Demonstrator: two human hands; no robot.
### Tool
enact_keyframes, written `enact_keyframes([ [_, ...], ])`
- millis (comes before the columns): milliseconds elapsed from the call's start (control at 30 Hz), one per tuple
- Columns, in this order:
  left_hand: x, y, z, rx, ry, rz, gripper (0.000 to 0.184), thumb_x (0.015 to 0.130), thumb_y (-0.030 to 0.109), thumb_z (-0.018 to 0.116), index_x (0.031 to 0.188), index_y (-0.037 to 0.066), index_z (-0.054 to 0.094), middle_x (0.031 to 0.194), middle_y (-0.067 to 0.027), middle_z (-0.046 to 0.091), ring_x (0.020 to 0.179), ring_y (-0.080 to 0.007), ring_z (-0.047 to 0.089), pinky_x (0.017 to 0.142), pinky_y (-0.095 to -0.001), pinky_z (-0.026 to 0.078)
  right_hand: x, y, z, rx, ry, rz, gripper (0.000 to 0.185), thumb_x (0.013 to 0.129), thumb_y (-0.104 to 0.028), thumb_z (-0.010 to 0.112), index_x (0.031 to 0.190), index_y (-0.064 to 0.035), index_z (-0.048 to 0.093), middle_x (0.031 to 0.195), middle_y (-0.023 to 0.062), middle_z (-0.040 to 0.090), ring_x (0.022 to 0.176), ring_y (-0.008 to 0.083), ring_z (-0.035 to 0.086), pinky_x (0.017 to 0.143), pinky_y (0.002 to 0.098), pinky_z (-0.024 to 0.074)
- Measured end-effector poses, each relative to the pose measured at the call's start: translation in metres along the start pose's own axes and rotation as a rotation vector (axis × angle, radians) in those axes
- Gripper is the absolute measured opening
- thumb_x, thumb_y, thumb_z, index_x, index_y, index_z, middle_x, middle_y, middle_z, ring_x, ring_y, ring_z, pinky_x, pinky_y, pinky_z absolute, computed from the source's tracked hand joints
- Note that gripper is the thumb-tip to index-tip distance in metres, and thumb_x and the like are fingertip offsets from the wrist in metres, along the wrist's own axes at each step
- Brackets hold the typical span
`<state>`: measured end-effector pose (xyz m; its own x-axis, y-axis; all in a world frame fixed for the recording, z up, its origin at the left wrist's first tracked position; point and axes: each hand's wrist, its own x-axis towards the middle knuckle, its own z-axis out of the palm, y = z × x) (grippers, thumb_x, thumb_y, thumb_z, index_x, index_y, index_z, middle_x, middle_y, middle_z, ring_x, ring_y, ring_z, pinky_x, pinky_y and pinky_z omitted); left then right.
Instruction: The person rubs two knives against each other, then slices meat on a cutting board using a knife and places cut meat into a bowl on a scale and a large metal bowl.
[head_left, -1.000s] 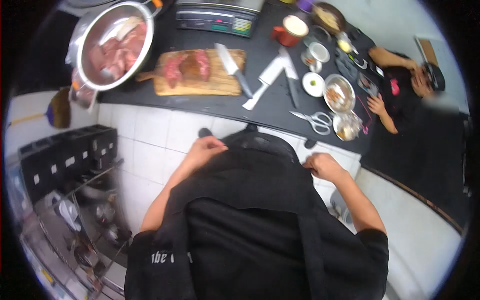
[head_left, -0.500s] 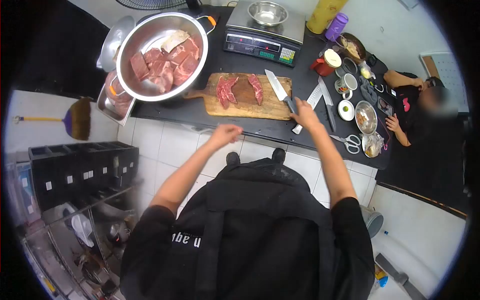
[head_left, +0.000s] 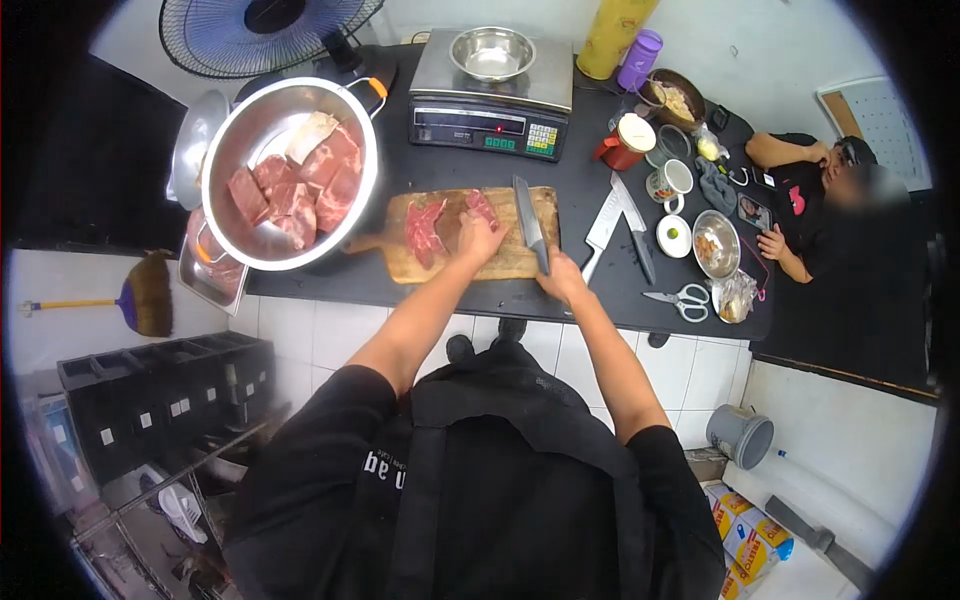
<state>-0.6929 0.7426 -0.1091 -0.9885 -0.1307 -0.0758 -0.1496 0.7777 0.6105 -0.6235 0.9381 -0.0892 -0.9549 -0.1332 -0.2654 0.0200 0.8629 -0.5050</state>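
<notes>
My right hand [head_left: 563, 279] is wrapped round the handle of a kitchen knife [head_left: 527, 213], its blade pointing away from me over the right part of a wooden cutting board [head_left: 400, 262]. Left of the blade, my left hand [head_left: 481, 240] has its fingers on the near end of a small slice of raw meat [head_left: 483, 206], partly covering it. Several marbled meat slices [head_left: 426, 232] lie together on the board's left half, apart from my hands.
A steel pot [head_left: 215, 235] of raw meat chunks stands left, beside a meat tray [head_left: 235, 301]. Behind the board is a scale [head_left: 487, 122] with a steel bowl [head_left: 492, 55]. Two knives [head_left: 603, 232], scissors [head_left: 690, 302] and a mug [head_left: 668, 184] lie right. A person [head_left: 800, 215] sits far right.
My right hand has closed round the knife handle, and the blade now stands more upright in view. My left hand has moved from the table edge onto the small meat slice. The view has shifted.
</notes>
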Motion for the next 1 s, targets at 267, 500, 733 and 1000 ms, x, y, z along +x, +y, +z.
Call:
enact_keyframes([
  [267,0.073,0.043,-0.064,0.086,0.155,0.168,0.061,0.084,0.039,0.064,0.118,-0.009,0.047,0.116,-0.0293,0.052,0.107,-0.0436,0.055,0.090,-0.0464,0.047,-0.002,-0.004,-0.023,-0.078,-0.070,-0.089,0.052,0.079,-0.022,0.073,0.114,0.0064,0.048,0.107,0.0275,0.060,0.094,0.0428,0.062,0.083,0.0466,0.0512],
  [500,0.267,0.129,-0.086,0.396,0.228,0.612,0.049,0.081,0.006,0.056,0.130,0.004,0.049,0.133,-0.0167,0.053,0.129,-0.0359,0.044,0.106,-0.0629,0.027,0.016,-0.001,-0.046,-0.253,-0.106,-0.180,0.032,0.076,-0.009,0.063,0.105,0.0029,0.057,0.096,0.0203,0.064,0.084,0.0348,0.067,0.073,0.0432,0.0548],
  [733,0.345,0.136,-0.075,0.624,-0.347,0.305,0.047,0.087,0.026,0.058,0.130,0.009,0.051,0.133,-0.0135,0.055,0.127,-0.0327,0.048,0.105,-0.0662,0.024,0.024,0.017,-0.043,-0.248,-0.113,-0.161,0.044,0.081,-0.020,0.067,0.116,0.0027,0.055,0.100,0.0207,0.065,0.090,0.0365,0.065,0.079,0.0434,0.0532],
  [1000,0.168,0.104,-0.118,0.233,-0.006,0.865,0.051,0.073,-0.007,0.054,0.123,0.004,0.053,0.126,-0.0241,0.054,0.122,-0.0377,0.049,0.106,-0.0520,0.034,0.018,0.020,-0.050,0.118,-0.110,-0.020,0.048,0.079,-0.017,0.063,0.120,0.0040,0.052,0.109,0.0258,0.062,0.098,0.0424,0.061,0.086,0.0436,0.0500],
])
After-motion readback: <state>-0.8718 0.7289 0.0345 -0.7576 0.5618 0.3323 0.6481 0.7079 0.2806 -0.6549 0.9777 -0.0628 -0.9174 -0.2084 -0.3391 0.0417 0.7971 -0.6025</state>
